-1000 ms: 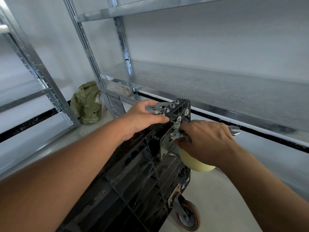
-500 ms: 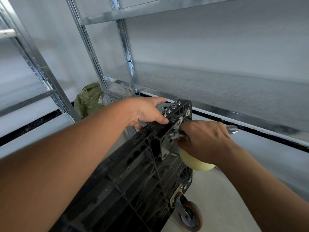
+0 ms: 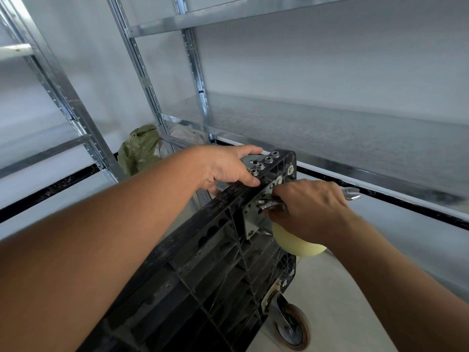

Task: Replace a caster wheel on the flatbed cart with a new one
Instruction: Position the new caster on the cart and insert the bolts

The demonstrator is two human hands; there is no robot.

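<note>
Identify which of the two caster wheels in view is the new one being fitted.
The pale yellow wheel under the right hand, clean, at the cart's raised corner. The other, the grey wheel near the floor, has a worn rusty-brown rim.
</note>
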